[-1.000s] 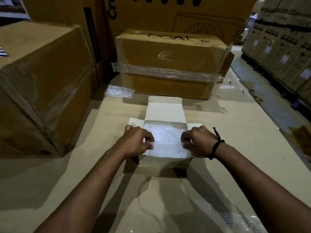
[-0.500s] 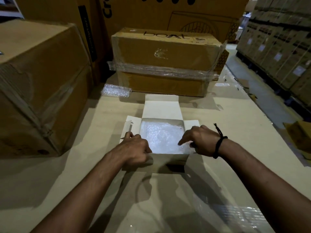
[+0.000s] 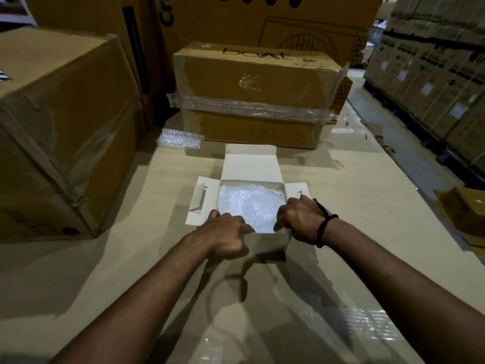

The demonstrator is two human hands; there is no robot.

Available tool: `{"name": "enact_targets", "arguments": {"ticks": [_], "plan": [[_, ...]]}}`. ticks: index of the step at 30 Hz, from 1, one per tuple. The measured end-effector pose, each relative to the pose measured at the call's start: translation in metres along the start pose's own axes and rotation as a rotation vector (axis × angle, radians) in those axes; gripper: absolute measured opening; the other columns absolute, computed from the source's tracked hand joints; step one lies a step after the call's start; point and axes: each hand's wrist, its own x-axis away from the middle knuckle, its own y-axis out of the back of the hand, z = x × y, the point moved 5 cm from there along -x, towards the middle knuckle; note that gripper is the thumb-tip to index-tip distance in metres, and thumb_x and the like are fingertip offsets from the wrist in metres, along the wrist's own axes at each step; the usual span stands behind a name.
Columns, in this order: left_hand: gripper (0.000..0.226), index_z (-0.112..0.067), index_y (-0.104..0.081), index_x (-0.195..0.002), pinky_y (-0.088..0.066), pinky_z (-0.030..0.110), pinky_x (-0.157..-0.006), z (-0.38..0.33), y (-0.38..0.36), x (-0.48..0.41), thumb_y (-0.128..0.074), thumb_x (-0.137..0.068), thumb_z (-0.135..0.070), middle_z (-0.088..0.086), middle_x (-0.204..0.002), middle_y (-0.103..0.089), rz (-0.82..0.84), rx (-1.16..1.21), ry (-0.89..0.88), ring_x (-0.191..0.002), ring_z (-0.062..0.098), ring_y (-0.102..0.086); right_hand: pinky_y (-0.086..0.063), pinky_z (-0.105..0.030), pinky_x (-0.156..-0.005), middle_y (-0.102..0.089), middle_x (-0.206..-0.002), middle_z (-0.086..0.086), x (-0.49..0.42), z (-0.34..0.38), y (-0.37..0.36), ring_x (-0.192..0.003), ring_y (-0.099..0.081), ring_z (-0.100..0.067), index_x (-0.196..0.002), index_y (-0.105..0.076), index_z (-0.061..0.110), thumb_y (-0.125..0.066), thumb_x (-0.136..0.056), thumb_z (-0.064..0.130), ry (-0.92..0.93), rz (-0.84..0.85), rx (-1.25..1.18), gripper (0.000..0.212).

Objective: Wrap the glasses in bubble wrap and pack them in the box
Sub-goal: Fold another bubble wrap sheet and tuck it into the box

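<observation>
Open white box (image 3: 250, 164) on the table (image 3: 367, 206), its bubble wrap (image 3: 249, 206) bundle lying inside; the glasses themselves are hidden within it. Both hands have drawn back from the wrap to the near wall: the left hand (image 3: 223, 236) and right hand (image 3: 299, 220) now curl their fingers over the near flap (image 3: 267, 241), pinching its edge. Packing appears finished; closing the flaps likely follows.

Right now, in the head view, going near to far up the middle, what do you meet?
Hands on the near flap → bubble-wrapped bundle in the small box → its open lid → taped "boAt" carton → big printed carton.
</observation>
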Motion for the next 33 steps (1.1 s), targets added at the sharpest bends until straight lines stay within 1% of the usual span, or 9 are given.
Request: {"name": "enact_targets", "arguments": {"ticks": [3,5,8,12,16,21,24,28,33], "plan": [[0.039,-0.041,-0.065,-0.117,-0.025,0.040,-0.095,-0.001,0.002,0.001,-0.055,-0.082,-0.027,-0.009,-0.107,-0.065,0.048,0.060,0.024,-0.100,0.018,-0.050,-0.027,-0.031,-0.084,-0.051,-0.133,0.022,0.012,-0.010,0.010,-0.119,-0.041,-0.015,-0.123,-0.056,0.048,-0.044,-0.089,0.010,-0.035,0.063,-0.002,0.052],[0.040,-0.043,-0.065,-0.117,-0.026,0.040,-0.098,0.001,0.007,0.001,-0.052,-0.083,-0.027,-0.011,-0.116,-0.066,0.073,0.105,0.063,-0.105,0.021,-0.045,-0.025,-0.032,-0.088,-0.050,-0.131,0.024,0.014,-0.010,0.008,-0.119,-0.039,-0.016,-0.122,-0.056,0.050,-0.042,-0.091,0.012,-0.035,0.118,-0.004,0.051],[0.038,-0.036,-0.067,-0.119,-0.019,0.039,-0.110,0.012,0.027,0.001,-0.048,-0.091,-0.021,-0.012,-0.128,-0.063,-0.075,0.050,0.077,-0.121,0.016,-0.049,-0.029,-0.033,-0.092,-0.051,-0.130,0.021,0.006,-0.014,-0.013,-0.118,-0.038,-0.021,-0.121,-0.055,0.051,-0.040,-0.090,0.009,-0.060,0.236,-0.021,0.055],[0.022,-0.034,-0.074,-0.103,-0.020,0.036,-0.094,0.026,0.041,-0.003,-0.056,-0.091,-0.029,-0.013,-0.105,-0.071,-0.270,-0.230,0.135,-0.108,0.014,-0.052,-0.033,-0.035,-0.096,-0.055,-0.124,0.009,-0.004,-0.023,-0.023,-0.115,-0.040,-0.026,-0.117,-0.056,0.053,-0.040,-0.086,0.017,-0.118,0.296,-0.101,0.051],[0.014,-0.026,-0.072,-0.088,-0.021,0.040,-0.089,0.031,0.031,-0.016,-0.064,-0.083,-0.035,-0.006,-0.085,-0.065,-0.166,-0.388,0.269,-0.105,0.021,-0.045,-0.033,-0.033,-0.089,-0.065,-0.107,0.012,-0.009,-0.027,0.001,-0.111,-0.050,-0.020,-0.109,-0.063,0.043,-0.056,-0.086,0.035,-0.208,0.088,-0.065,0.026],[0.011,-0.023,-0.056,-0.080,-0.024,0.043,-0.095,0.027,0.027,-0.027,-0.061,-0.083,-0.032,-0.001,-0.087,-0.060,-0.151,-0.452,0.329,-0.109,0.024,-0.044,-0.012,-0.052,-0.113,-0.054,-0.117,0.005,-0.013,-0.020,-0.013,-0.119,-0.041,-0.024,-0.100,-0.064,0.033,-0.063,-0.075,0.062,-0.317,0.112,-0.007,0.038],[0.028,-0.022,-0.066,-0.089,-0.024,0.044,-0.096,0.029,0.031,-0.024,-0.063,-0.086,-0.050,0.000,-0.100,-0.066,-0.159,-0.416,0.317,-0.112,0.025,-0.044,-0.002,-0.060,-0.113,-0.050,-0.120,-0.001,-0.019,-0.016,-0.016,-0.122,-0.037,-0.028,-0.106,-0.063,0.027,-0.059,-0.079,0.062,-0.317,0.120,0.058,0.044],[0.045,-0.030,-0.074,-0.086,-0.027,0.043,-0.091,0.033,0.045,-0.013,-0.065,-0.071,-0.072,-0.009,-0.105,-0.061,-0.329,-0.405,0.295,-0.111,0.023,-0.043,0.003,-0.064,-0.111,-0.052,-0.121,-0.002,-0.022,-0.016,-0.014,-0.124,-0.036,-0.028,-0.109,-0.061,0.026,-0.057,-0.079,0.062,-0.291,0.135,0.094,0.047],[0.065,-0.025,-0.069,-0.107,-0.026,0.046,-0.098,0.038,0.032,-0.017,-0.060,-0.070,-0.078,-0.004,-0.124,-0.056,-0.199,-0.442,0.351,-0.119,0.027,-0.038,0.007,-0.066,-0.108,-0.055,-0.122,0.002,-0.021,-0.020,-0.006,-0.130,-0.035,-0.025,-0.105,-0.064,0.028,-0.053,-0.074,0.074,-0.280,0.136,0.094,0.057]]}}
